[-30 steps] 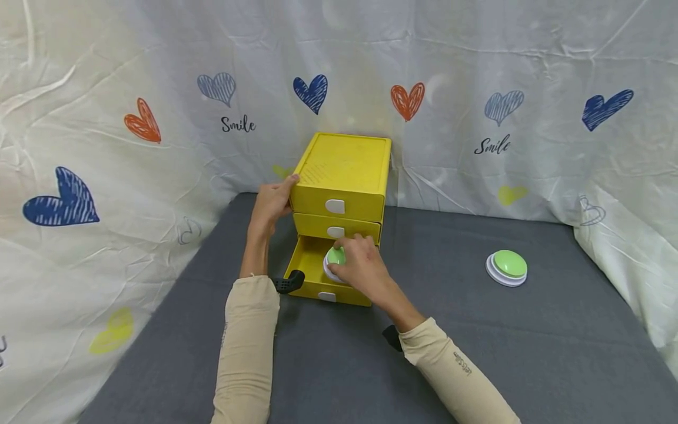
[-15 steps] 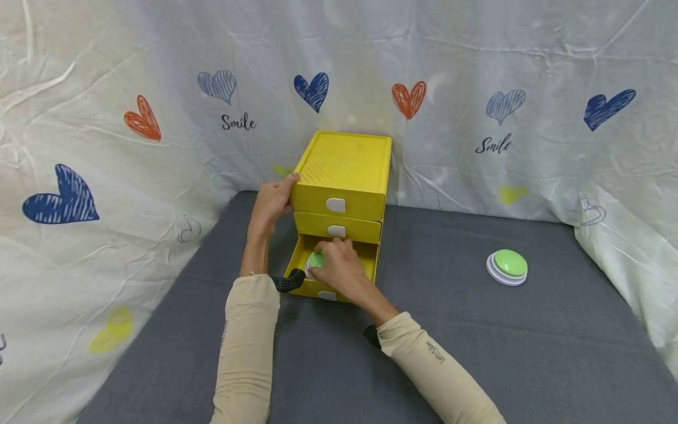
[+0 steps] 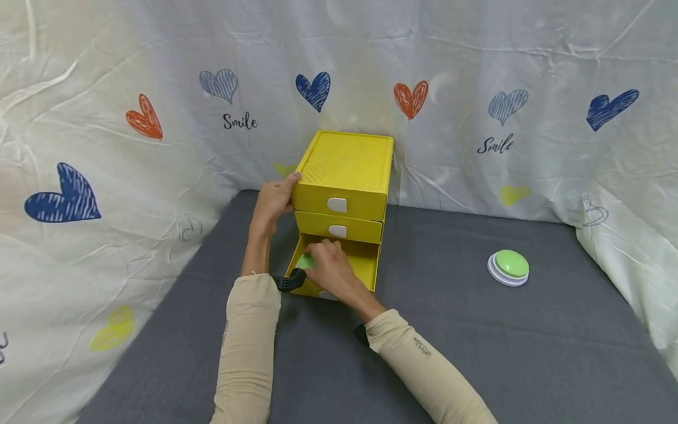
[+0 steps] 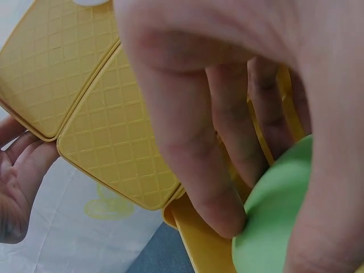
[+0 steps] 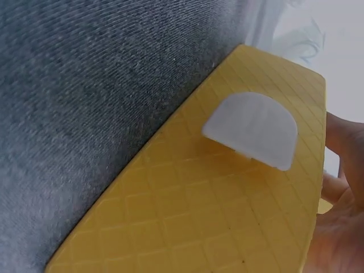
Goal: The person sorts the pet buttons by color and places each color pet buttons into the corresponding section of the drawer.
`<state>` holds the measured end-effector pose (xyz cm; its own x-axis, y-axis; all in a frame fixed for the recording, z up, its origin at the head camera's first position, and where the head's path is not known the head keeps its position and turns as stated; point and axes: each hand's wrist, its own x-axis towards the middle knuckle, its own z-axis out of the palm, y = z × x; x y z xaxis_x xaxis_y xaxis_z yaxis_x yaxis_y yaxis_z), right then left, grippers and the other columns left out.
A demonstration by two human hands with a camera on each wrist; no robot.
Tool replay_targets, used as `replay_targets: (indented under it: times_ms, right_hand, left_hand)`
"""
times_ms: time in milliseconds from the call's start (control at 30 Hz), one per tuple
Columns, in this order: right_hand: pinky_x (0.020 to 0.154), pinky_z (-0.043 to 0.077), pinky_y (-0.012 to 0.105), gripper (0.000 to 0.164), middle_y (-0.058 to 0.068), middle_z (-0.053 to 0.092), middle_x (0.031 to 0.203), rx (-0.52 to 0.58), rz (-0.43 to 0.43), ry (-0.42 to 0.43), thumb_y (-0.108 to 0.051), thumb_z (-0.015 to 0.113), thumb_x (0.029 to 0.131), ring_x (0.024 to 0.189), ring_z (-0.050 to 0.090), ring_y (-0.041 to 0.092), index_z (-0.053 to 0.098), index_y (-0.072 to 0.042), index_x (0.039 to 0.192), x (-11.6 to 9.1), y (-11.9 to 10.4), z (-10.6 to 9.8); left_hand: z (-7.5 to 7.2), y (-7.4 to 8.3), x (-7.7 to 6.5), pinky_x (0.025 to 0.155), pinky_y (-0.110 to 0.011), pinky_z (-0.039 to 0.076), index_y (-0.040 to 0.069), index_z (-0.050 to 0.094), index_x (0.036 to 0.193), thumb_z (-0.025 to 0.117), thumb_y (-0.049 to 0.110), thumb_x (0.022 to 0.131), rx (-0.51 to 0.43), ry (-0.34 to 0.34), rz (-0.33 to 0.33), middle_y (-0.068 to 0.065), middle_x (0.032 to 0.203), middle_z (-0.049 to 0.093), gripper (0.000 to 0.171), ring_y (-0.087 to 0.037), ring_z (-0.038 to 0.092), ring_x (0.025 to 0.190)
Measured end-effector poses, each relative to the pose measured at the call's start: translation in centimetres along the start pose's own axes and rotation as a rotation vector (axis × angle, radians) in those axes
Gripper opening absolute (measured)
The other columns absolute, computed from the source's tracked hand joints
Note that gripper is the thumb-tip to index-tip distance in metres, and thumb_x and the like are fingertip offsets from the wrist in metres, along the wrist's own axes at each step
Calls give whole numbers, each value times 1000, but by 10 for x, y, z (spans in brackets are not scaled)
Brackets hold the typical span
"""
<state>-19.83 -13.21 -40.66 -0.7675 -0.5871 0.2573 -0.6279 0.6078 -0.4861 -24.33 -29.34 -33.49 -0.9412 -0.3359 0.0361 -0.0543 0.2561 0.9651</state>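
Note:
A yellow three-drawer cabinet (image 3: 346, 162) stands near the back cloth. Its bottom drawer (image 3: 368, 266) is pulled out. My right hand (image 3: 336, 272) is inside that drawer, gripping a round push button (image 3: 305, 262) by its green dome, near the drawer's left wall. Close up in the left wrist view, the right fingers (image 4: 187, 142) and thumb stand around the button (image 4: 272, 219); its base is hidden. My left hand (image 3: 272, 203) rests against the cabinet's upper left side, one digit at the top edge. From the right wrist view, the drawer's white handle (image 5: 253, 128) shows.
A second push button (image 3: 509, 266), green on a white base, sits on the grey table (image 3: 450, 341) to the right. A cloth (image 3: 450, 53) printed with hearts hangs behind and along the sides. A black wrist camera (image 3: 290, 281) overlaps the drawer's front left corner.
Over the last second my right hand has carried the button leftward within the drawer, from the middle to the left wall. My left hand has stayed on the cabinet.

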Motion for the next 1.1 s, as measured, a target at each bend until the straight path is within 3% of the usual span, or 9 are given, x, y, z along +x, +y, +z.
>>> replay_targets:
  times_ms: [300, 467, 600, 733, 867, 1100]
  right_hand:
    - [71, 31, 29, 12, -4, 55, 70, -11, -46, -34, -15, 72, 75, 68, 45, 14, 70, -9, 84, 6, -1, 2]
    - [73, 31, 31, 3, -4, 53, 64, -11, -72, -43, -7, 70, 73, 68, 45, 14, 70, -9, 76, 6, -1, 2]
    - [74, 31, 32, 5, 0, 61, 74, -17, -83, -85, -8, 70, 76, 72, 46, 15, 70, -8, 81, 6, -1, 0]
    - [78, 33, 31, 15, 2, 64, 88, -44, -116, -135, -14, 68, 82, 78, 49, 15, 70, -7, 95, 3, 1, -3]
    - [79, 35, 30, 20, 2, 62, 94, -75, -152, -174, -14, 61, 88, 82, 50, 15, 67, -9, 106, 0, 5, -5]
    - [83, 38, 28, 26, 3, 63, 103, -9, -134, -192, -5, 49, 92, 90, 52, 15, 65, -8, 112, -4, 10, -11]
  left_hand:
    - [-1, 0, 0, 70, -32, 51, 7, 48, 61, 57, 70, 72, 7, 2, -4, -1, 62, 57, 65, -20, 61, 71]
    - [-1, 0, 0, 66, -32, 50, 9, 48, 59, 57, 70, 72, 2, -1, -8, -1, 58, 53, 63, -18, 58, 63]
    - [-1, 0, 1, 62, -30, 49, 11, 46, 58, 57, 70, 71, 2, -5, -10, 0, 55, 50, 62, -17, 55, 56]
    - [-1, 1, 0, 56, -29, 45, 11, 41, 56, 57, 71, 71, 7, 0, 1, 2, 49, 41, 63, -15, 46, 48]
    - [-1, 1, -1, 67, -33, 49, 7, 44, 58, 57, 67, 75, -8, -6, 33, -2, 56, 51, 63, -19, 58, 61]
    - [0, 0, -1, 68, -33, 50, 7, 51, 61, 57, 67, 74, 4, 1, 17, -2, 62, 57, 62, -22, 60, 69]
